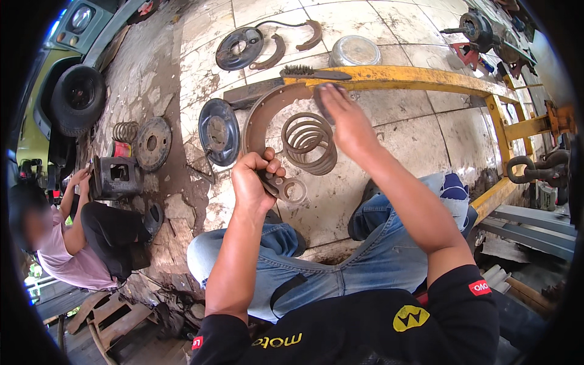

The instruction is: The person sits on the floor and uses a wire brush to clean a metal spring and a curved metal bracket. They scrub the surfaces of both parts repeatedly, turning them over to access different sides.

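Note:
A large curved brown brake shoe (254,125) stands between my hands, its far end near the yellow beam. My left hand (254,176) is closed round its near end. A flat metal ring (294,190) shows just beside those fingers; whether it joins the shoe I cannot tell. With the fingers of my right hand (350,118) I press a dark, flat pad (325,103) close to the shoe's far end; its exact kind is unclear. Between my hands and knees, a rusty coil spring (309,145) rests on the tiles.
A wire brush (298,71) lies on the yellow steel frame (413,78). Black backing plates (219,131), loose smaller brake shoes (311,36) and a round metal drum (355,51) lie on the floor. At left, another person (73,243) sits beside a drum plate (152,144).

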### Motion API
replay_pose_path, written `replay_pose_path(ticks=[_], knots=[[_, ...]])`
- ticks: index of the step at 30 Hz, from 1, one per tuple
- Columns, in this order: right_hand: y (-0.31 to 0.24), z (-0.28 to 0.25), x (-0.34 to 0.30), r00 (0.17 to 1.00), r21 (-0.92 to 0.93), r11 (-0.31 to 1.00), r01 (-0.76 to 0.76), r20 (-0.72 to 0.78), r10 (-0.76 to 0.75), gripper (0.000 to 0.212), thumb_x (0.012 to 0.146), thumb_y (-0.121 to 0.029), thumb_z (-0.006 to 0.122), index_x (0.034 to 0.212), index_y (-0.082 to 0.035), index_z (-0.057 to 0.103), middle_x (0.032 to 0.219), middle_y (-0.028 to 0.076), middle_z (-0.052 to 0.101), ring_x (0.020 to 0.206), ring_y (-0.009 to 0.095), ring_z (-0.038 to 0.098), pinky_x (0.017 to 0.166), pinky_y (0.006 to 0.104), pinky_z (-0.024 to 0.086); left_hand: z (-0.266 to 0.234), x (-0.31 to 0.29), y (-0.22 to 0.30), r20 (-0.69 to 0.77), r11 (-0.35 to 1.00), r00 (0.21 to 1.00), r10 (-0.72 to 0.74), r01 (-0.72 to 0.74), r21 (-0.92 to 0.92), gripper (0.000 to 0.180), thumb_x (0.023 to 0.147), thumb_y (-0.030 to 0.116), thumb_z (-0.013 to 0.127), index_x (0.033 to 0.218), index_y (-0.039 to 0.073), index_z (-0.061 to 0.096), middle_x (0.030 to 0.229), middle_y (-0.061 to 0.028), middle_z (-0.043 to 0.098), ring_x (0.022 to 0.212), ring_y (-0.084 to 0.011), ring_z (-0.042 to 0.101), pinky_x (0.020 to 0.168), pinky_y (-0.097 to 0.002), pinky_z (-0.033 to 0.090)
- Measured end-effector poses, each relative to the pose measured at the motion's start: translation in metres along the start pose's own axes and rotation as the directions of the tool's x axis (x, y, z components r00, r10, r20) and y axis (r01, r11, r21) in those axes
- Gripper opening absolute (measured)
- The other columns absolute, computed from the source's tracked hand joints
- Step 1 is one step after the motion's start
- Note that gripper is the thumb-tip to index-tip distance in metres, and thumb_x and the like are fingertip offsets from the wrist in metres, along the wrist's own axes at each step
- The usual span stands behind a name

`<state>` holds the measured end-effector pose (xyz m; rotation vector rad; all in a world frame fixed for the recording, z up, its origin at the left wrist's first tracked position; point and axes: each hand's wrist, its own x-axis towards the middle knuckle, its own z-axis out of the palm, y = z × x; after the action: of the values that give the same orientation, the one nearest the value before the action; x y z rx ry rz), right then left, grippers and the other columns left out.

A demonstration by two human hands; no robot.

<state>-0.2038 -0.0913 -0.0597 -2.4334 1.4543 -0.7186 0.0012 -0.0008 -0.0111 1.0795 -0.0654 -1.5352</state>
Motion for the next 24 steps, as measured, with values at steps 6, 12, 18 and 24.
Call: replay_pose_path(ticks=[6,12,18,24], knots=[[0.004,0.006,0.005,0.985,0.016,0.993,-0.119,0.130,0.116,0.056,0.086,0.003,0.047,0.141,-0.003,0.043,0.149,0.017,0.042,0.138,0.037,0.038,0.113,0.0451,0.034,0.000,-0.006,0.001,0.040,0.998,0.998,0.042,-0.044,0.045,0.040,0.071,0.000,0.042,0.110,0.003,0.048,0.084,-0.0067,0.047,0.064,-0.0152,0.045,0.060,-0.0322,0.044],[-0.023,-0.009,0.004,0.977,0.032,0.980,0.197,-0.092,-0.194,0.057,0.084,0.004,0.046,0.141,-0.003,0.043,0.148,0.016,0.043,0.137,0.037,0.039,0.113,0.0469,0.034,0.003,-0.005,0.003,0.027,0.996,0.999,-0.031,0.033,-0.081,0.013,0.070,0.002,0.043,0.083,0.003,0.045,0.085,-0.0068,0.047,0.063,-0.0152,0.043,0.060,-0.0326,0.044],[-0.009,-0.005,0.009,0.979,0.022,0.993,0.115,-0.171,-0.110,0.055,0.083,0.005,0.046,0.138,-0.003,0.047,0.145,0.015,0.047,0.135,0.038,0.042,0.112,0.0464,0.036,0.000,-0.004,0.000,0.009,0.996,0.998,-0.056,0.057,-0.069,0.014,0.069,0.002,0.043,0.083,0.002,0.044,0.084,-0.0071,0.046,0.064,-0.0161,0.043,0.062,-0.0331,0.045],[0.021,0.015,0.007,0.998,-0.006,0.998,-0.057,-0.018,0.057,0.062,0.079,0.010,0.049,0.139,-0.002,0.045,0.145,0.016,0.046,0.132,0.040,0.044,0.109,0.0444,0.040,0.000,-0.005,0.001,0.038,0.996,0.998,-0.052,0.054,-0.072,0.012,0.070,0.003,0.044,0.082,0.003,0.043,0.084,-0.0060,0.045,0.064,-0.0154,0.043,0.062,-0.0323,0.044]])
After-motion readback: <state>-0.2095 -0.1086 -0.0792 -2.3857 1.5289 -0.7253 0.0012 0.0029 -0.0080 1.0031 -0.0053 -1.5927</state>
